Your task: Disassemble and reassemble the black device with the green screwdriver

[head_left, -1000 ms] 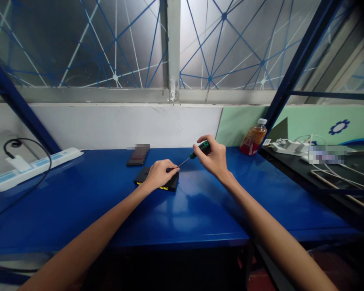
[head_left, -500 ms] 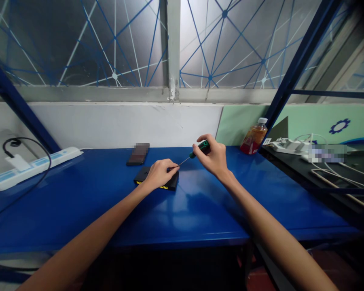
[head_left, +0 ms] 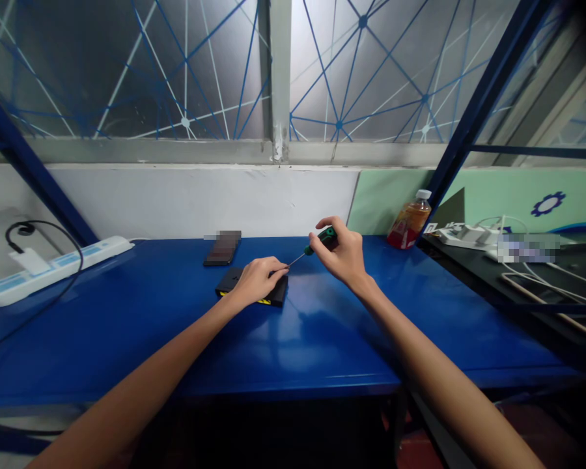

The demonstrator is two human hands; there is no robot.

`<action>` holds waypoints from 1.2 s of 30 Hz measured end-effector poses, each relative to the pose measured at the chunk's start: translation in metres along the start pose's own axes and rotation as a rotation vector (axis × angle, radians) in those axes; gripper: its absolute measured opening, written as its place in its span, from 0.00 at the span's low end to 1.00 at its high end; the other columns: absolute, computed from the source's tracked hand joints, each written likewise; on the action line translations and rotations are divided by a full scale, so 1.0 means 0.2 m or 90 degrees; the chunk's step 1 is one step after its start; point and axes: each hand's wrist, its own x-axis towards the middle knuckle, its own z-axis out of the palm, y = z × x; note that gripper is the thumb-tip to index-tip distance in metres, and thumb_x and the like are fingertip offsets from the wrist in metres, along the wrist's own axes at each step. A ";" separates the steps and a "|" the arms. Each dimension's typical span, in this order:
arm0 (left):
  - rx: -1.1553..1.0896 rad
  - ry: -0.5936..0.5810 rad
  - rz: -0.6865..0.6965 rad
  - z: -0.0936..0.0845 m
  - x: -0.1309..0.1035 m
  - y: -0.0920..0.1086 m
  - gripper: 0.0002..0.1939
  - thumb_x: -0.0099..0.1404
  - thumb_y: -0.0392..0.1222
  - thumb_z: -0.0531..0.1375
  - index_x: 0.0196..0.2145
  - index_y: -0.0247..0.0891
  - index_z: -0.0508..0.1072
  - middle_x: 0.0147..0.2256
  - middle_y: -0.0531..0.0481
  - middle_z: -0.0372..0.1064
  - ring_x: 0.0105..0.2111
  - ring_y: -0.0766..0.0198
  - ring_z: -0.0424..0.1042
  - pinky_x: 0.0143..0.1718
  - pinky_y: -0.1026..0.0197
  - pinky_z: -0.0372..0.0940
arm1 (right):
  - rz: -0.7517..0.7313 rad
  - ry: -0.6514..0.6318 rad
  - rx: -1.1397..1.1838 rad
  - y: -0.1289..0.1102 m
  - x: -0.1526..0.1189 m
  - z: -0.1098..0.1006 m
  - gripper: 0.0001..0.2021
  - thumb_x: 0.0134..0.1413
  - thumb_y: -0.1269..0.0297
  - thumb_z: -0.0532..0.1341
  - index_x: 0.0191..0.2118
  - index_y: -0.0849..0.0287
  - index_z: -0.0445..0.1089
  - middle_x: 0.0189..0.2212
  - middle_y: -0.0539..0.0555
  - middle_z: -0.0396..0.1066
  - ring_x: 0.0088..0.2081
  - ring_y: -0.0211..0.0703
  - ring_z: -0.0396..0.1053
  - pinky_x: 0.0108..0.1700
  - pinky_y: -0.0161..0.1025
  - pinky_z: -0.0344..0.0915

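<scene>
My right hand (head_left: 345, 251) grips a screwdriver (head_left: 323, 238) by its green and black handle, with the forefinger raised off it. The thin shaft slants down and left to the fingertips of my left hand (head_left: 260, 279). That hand is closed in a pinch at the screwdriver's tip; whatever sits between the fingertips is too small to make out. Under my left hand, a flat black box (head_left: 275, 298) with yellow ports along its near side lies on the blue table (head_left: 322, 339). My left hand covers much of its top.
Behind the box lies a dark phone (head_left: 223, 251). A white power strip (head_left: 58, 270) with a black cable (head_left: 81, 260) is at the left. At the back right stands a drink bottle (head_left: 410, 220), near a black surface with white cables (head_left: 527, 277).
</scene>
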 end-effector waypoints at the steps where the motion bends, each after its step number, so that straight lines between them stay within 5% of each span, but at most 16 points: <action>1: 0.001 -0.005 -0.001 0.00 0.00 0.00 0.12 0.70 0.42 0.54 0.41 0.42 0.79 0.40 0.50 0.76 0.41 0.58 0.75 0.42 0.62 0.65 | 0.002 0.001 0.000 0.00 0.00 0.00 0.07 0.55 0.60 0.59 0.36 0.57 0.67 0.16 0.45 0.63 0.18 0.34 0.60 0.25 0.32 0.56; 8: -0.052 -0.096 -0.017 -0.06 0.01 -0.02 0.21 0.68 0.51 0.56 0.56 0.42 0.70 0.46 0.47 0.74 0.45 0.56 0.73 0.47 0.58 0.64 | 0.015 0.004 -0.006 0.01 0.01 0.00 0.07 0.54 0.59 0.60 0.36 0.57 0.68 0.17 0.46 0.66 0.19 0.35 0.61 0.26 0.32 0.58; 14: -0.065 -0.273 0.000 -0.22 0.01 -0.02 0.43 0.51 0.62 0.67 0.61 0.45 0.65 0.50 0.45 0.71 0.49 0.50 0.69 0.49 0.55 0.62 | 0.028 0.019 -0.016 0.01 0.02 -0.02 0.07 0.53 0.60 0.60 0.35 0.57 0.68 0.17 0.46 0.65 0.19 0.35 0.61 0.26 0.33 0.58; 18: -0.014 -0.319 0.015 -0.24 0.00 0.00 0.48 0.48 0.62 0.69 0.63 0.49 0.60 0.54 0.43 0.68 0.52 0.45 0.66 0.50 0.53 0.61 | 0.045 0.035 -0.022 0.01 0.03 -0.03 0.06 0.52 0.60 0.61 0.34 0.57 0.69 0.17 0.46 0.65 0.19 0.36 0.62 0.27 0.34 0.59; 24: -0.074 -0.252 0.000 -0.21 0.01 -0.01 0.47 0.47 0.58 0.71 0.62 0.45 0.62 0.52 0.44 0.70 0.51 0.47 0.69 0.52 0.53 0.61 | 0.070 0.061 0.017 0.01 0.05 -0.05 0.06 0.52 0.61 0.61 0.34 0.56 0.68 0.16 0.45 0.63 0.18 0.36 0.62 0.26 0.34 0.60; 30: -0.179 -0.141 -0.045 -0.27 0.03 -0.04 0.45 0.48 0.53 0.71 0.62 0.43 0.63 0.51 0.45 0.71 0.52 0.50 0.69 0.54 0.49 0.60 | 0.096 0.114 0.080 0.02 0.05 -0.06 0.05 0.53 0.61 0.62 0.34 0.56 0.67 0.18 0.45 0.65 0.20 0.36 0.64 0.27 0.34 0.63; 36: -0.213 -0.114 -0.058 -0.30 0.04 -0.03 0.43 0.49 0.50 0.71 0.61 0.42 0.64 0.51 0.43 0.72 0.53 0.50 0.68 0.54 0.47 0.61 | 0.116 0.110 0.128 0.02 0.04 -0.05 0.07 0.54 0.60 0.61 0.35 0.56 0.67 0.17 0.44 0.64 0.19 0.35 0.64 0.26 0.34 0.63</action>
